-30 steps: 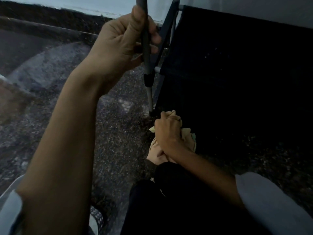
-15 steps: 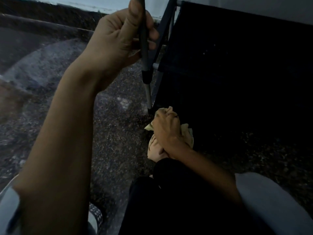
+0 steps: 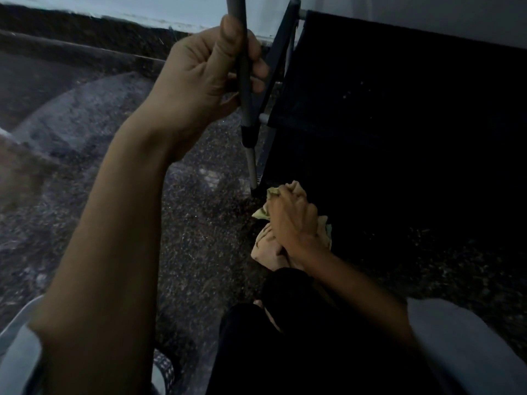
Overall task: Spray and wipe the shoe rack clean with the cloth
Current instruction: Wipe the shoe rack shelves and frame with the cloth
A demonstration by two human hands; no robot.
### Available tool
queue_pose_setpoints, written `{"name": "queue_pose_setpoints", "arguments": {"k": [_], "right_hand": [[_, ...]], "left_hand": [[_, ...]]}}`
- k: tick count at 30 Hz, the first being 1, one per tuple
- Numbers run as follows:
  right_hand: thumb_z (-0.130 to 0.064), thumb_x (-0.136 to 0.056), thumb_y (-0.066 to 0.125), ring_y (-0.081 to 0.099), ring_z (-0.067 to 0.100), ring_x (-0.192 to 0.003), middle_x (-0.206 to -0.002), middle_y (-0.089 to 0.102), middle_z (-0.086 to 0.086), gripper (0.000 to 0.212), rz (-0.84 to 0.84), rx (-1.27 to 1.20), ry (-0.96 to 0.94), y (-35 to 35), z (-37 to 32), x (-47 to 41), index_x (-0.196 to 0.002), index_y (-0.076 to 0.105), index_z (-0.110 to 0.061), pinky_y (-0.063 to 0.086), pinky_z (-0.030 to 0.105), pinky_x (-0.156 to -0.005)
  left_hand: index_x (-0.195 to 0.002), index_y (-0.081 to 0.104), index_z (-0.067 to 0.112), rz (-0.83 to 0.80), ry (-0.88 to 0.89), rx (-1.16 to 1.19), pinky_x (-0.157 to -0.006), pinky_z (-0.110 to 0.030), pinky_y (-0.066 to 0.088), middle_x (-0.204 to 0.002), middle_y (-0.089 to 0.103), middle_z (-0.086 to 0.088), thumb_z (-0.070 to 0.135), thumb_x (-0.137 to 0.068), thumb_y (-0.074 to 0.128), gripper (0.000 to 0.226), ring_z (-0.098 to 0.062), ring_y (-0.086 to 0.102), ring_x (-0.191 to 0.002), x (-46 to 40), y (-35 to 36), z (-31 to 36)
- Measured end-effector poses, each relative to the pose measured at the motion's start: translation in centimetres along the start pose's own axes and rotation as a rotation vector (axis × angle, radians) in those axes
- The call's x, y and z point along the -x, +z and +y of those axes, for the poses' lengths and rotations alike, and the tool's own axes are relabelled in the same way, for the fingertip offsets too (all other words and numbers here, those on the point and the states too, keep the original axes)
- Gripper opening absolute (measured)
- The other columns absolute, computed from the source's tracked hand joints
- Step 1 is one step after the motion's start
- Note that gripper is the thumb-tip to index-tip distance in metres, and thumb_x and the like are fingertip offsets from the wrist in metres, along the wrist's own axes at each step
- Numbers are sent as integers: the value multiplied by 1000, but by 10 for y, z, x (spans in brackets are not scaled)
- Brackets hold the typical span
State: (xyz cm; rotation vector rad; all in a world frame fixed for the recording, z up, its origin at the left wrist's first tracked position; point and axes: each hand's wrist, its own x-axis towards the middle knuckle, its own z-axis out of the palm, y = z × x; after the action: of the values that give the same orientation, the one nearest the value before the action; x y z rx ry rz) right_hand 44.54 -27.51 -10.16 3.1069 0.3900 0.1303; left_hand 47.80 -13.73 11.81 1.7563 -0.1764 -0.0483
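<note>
Two hands are at work on the shoe rack (image 3: 399, 115), and you are partway through the wipe. Your left hand (image 3: 208, 78) is curled round the grey front post (image 3: 247, 109), thumb laid up along it, steadying the frame. Your right hand (image 3: 293, 220) is low down, fingers clenched round the bunched cloth (image 3: 265, 246), which sits at the rack's bottom front corner, just beside the foot of the post where it meets the speckled floor (image 3: 185, 238).

Judged status:
- Spraying — no spray bottle is in view, so you cannot confirm from here whether this step is done.
- Wiping — in progress at the lower left corner of the frame.
- Dark fabric shelf (image 3: 385, 81) — pale specks show on its surface, so it likely needs a pass yet.
- Upper post and crossbars — partly covered by your left hand; condition cannot be told in this dim light.

Remaining work, as a judgement: finish the foot of the post, then move the cloth up the frame and across the shelves — the right side of the rack is too dark to assess.
</note>
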Motion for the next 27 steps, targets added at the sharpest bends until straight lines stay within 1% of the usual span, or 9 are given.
{"name": "queue_pose_setpoints", "arguments": {"k": [6,8,10,12,14,17,21,24,27], "right_hand": [[-30,-87,62,58,19,-64,-93,62,-8,14,114,-18,-291,19,-5,-5,-100,66,-28,39,25,-43],[-37,-97,48,61,27,-95,-118,58,-7,24,66,-25,-292,36,-1,-1,-119,57,-37,52,40,-67],[-44,-103,24,43,26,-129,-140,42,-6,37,-88,-120,-263,43,-2,7,-134,44,-40,39,54,-100],[-35,-99,42,58,26,-103,-114,57,-1,23,-120,-93,-165,23,-7,2,-109,63,-31,53,40,-75],[-27,-95,47,59,21,-89,-102,58,0,19,-142,-151,-34,-6,-8,-7,-97,65,-20,46,29,-57],[-20,-99,38,54,28,-105,-117,54,7,28,-176,-72,-25,-8,1,-11,-111,61,-8,48,32,-72],[-25,-99,43,50,26,-111,-116,55,12,31,-240,-222,-104,-34,16,-15,-108,64,-4,46,33,-84],[-31,-97,46,51,21,-110,-109,58,6,31,-260,-334,-71,-66,28,-15,-101,67,-9,46,32,-81],[-33,-94,48,48,13,-109,-99,60,-4,26,-168,-464,-43,-102,40,-11,-90,70,-19,43,27,-75]], "left_hand": [[-79,53,24,36,-8,64,-68,-26,39,-75,60,8,30,-103,23,38,-16,55,-81,-1,3,-10],[-79,54,24,42,-5,85,-67,-28,36,-76,59,6,31,-102,25,38,-20,53,-83,-1,4,-12],[-78,55,24,52,-7,136,-66,-25,37,-74,58,5,31,-102,26,38,-18,54,-80,-3,4,-14],[-74,59,28,65,-2,151,-64,-24,37,-74,59,6,33,-100,29,40,-18,52,-77,-3,5,-22],[-75,61,28,69,-2,116,-59,-20,35,-75,59,3,35,-96,34,35,-15,48,-70,-1,6,-32],[-82,57,19,85,-7,76,-49,-14,29,-78,56,-2,33,-93,36,27,-8,40,-56,1,10,-42],[-83,55,19,211,-1,2,-50,-12,35,-81,57,-2,19,-100,41,22,-1,48,-57,5,15,-39],[-98,52,17,356,-77,-131,-69,-16,47,-98,57,1,7,-93,52,11,-2,57,-86,20,29,-34],[-127,41,11,319,-250,-169,-88,-29,45,-118,48,0,16,-90,59,42,-14,50,-109,43,40,-24]]}}
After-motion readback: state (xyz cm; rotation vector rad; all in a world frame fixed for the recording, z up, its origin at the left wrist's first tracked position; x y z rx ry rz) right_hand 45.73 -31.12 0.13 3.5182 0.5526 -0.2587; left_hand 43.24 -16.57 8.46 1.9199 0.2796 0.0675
